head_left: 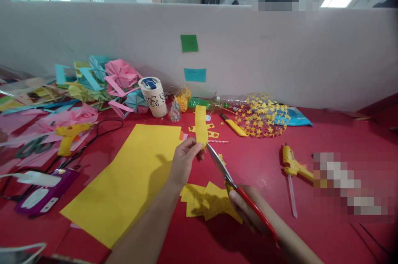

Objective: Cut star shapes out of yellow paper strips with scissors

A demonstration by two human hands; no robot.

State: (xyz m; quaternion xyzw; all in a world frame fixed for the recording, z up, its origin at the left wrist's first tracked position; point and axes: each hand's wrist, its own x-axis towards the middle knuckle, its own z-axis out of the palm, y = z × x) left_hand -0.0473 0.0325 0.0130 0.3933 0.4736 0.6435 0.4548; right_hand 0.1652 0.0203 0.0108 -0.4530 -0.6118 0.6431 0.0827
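My left hand (185, 159) pinches the lower end of a narrow yellow paper strip (201, 123), which stands upright above the fingers. My right hand (248, 206) is wrapped round red-handled scissors (255, 210). Their blades point up and left, with the tips at the strip's lower right edge, close to my left fingertips. Several yellow paper pieces (208, 202) lie in an overlapping pile below and between my hands. A large yellow sheet (139, 164) lies to the left, partly under my left forearm. Strips with star shapes (213, 134) lie behind my left hand.
At the right lies a yellow glue gun (290, 162); another glue gun (70, 133) and a purple power strip (46, 193) are left. Folded paper shapes (121, 73), a white cup (154, 98), a yellow cutter (234, 125) and a star-covered clear piece (263, 117) stand or lie near the white partition (124, 32).
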